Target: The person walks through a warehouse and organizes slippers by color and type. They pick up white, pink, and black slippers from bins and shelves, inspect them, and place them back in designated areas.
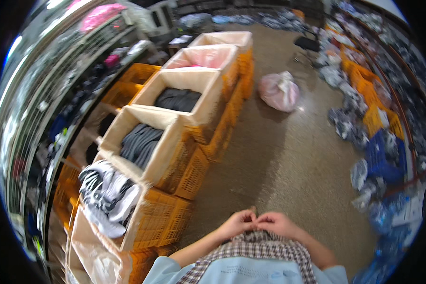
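In front of my waist, my left hand (243,223) and my right hand (275,224) meet at the fingertips. Both are closed in a pinch, and whatever lies between the fingers is too small to make out. Just below them is the checked apron (270,247) over my light blue shirt. To the left of my hands stand stacked orange crates (162,218) with cream cloth linings. The nearest filled crate holds crumpled black-and-white fabric (110,196); dark grey fabric (142,143) fills another one behind it.
Farther off, a tied pinkish bag (279,92) rests on the brown floor (270,165). Along the right lie many plastic bags, orange crates (362,78) and a blue crate (386,154). A black chair (307,44) stands at the back. Racks (38,113) line the left.
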The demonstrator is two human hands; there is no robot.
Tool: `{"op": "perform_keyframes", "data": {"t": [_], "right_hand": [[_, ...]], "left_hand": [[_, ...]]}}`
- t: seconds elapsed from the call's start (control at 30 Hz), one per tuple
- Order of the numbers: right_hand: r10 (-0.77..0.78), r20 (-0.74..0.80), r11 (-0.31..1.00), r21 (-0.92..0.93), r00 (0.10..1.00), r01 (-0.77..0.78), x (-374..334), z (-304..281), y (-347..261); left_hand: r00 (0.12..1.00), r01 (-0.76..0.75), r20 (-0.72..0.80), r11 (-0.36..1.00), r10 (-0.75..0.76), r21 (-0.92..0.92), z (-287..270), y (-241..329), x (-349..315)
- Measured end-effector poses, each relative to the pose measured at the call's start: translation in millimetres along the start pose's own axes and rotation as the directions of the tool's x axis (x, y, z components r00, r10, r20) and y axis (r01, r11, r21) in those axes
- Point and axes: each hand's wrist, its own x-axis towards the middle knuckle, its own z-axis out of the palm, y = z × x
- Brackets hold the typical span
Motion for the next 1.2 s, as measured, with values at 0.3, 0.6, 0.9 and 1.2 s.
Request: {"op": "perform_keyframes", "data": {"t": [0.3,0.6,0.9,1.2], "right_hand": [[0.105,0.109,0.981,0.15,0.988,-0.121,68.9,-168.6,-86.0],[0.241,0.401,0.964,0.007,0.884,-0.266,157.3,-287.9,-113.6],[0.318,0.876,0.903,-0.397,0.362,0.167,144.7,-187.6,-129.4],[0.367,0.919,0.808,-0.238,-0.144,0.539,-11.5,-43.5,-74.8]], "left_hand": [[0.975,0.125,0.191,0.991,-0.114,-0.048,-11.5,115.8,176.2],[0.923,-0.225,-0.372,0.919,0.095,-0.324,30.2,114.7,249.3],[0.503,-0.64,-0.862,0.699,0.065,-0.321,159.1,47.6,153.3],[0.315,-0.894,-0.949,0.338,0.004,-0.295,325.1,-68.5,42.6]]}}
